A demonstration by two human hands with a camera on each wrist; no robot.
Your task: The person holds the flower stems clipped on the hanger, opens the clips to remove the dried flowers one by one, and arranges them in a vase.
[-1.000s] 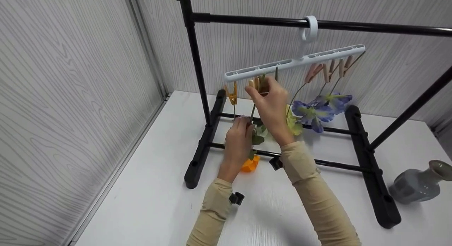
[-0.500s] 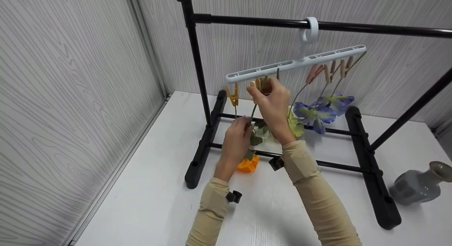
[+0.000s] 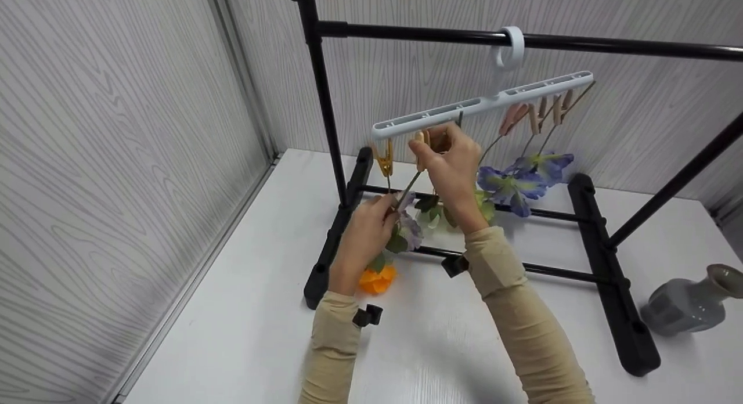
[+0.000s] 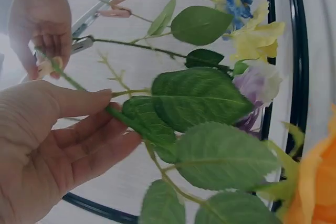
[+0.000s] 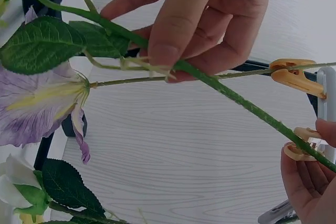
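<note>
My left hand (image 3: 365, 230) pinches the green stem (image 5: 241, 103) of an artificial orange flower (image 3: 377, 279) between thumb and fingers. Its serrated leaves (image 4: 226, 156) spread beyond the fingertips in the left wrist view. Higher up, my right hand (image 3: 455, 166) pinches a pale orange clothespin (image 5: 300, 153) under the white clip hanger (image 3: 429, 121). The stem's upper end runs across this clothespin in the right wrist view. Beside it, a darker orange clothespin (image 3: 384, 160) grips the thin stem of a lavender flower (image 5: 42, 98), which hangs behind my left hand.
The hanger hooks over a black rack's top rail (image 3: 406, 31). Pinkish clothespins (image 3: 514, 118) at its right half hold blue-purple flowers (image 3: 514, 186) and a yellow flower (image 4: 257, 38). A white rose (image 5: 16, 179) hangs nearby. A grey vase (image 3: 688, 305) stands at the right.
My left hand has moved left and slightly down, carrying the orange flower and slanting its stem. The lavender flower is now more exposed. My right hand has shifted slightly right, still at the clothespin.
</note>
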